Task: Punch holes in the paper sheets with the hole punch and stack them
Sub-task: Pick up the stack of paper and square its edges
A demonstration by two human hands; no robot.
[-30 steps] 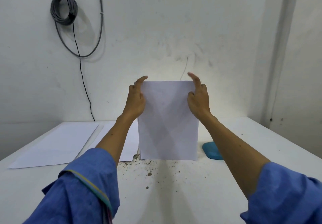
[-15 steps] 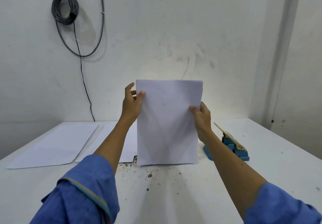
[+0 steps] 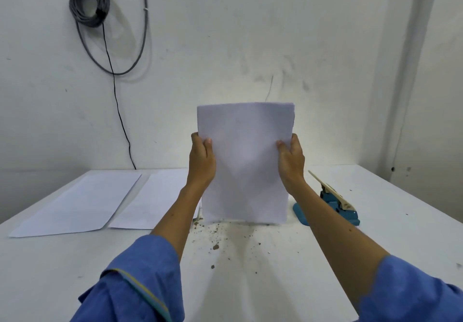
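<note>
White wall (image 3: 250, 33) behind, scuffed, with a coiled grey cable (image 3: 89, 2) hung at upper left; white counter (image 3: 250, 271) below, speckled with brown crumbs at centre.

Held upright at mid-frame: a bundle of paper sheets (image 3: 244, 164), lower edge resting on or just above the counter. Left hand (image 3: 202, 161) closed on the left edge, thumb in front; right hand (image 3: 292, 161) closed on the right edge the same way. Blue sleeves at the bottom corners of the frame.

Handling, as a judgement: light, thin, floppy, easily creased or fanned apart; stiffer as a bundle than singly. Best taken by both side edges at mid-height, as here, pinched firmly enough to keep the edges flush, then tapped square before feeding one edge into the punch.

Count: one held bundle, probably several sheets, though the exact number cannot be read from the front. Two more white stacks or sheets flat at left: far-left sheet (image 3: 80, 201) and second sheet (image 3: 155, 199), just beside each other. One blue hole punch (image 3: 333, 204) at right of centre, cream lever raised, near the right forearm.
</note>
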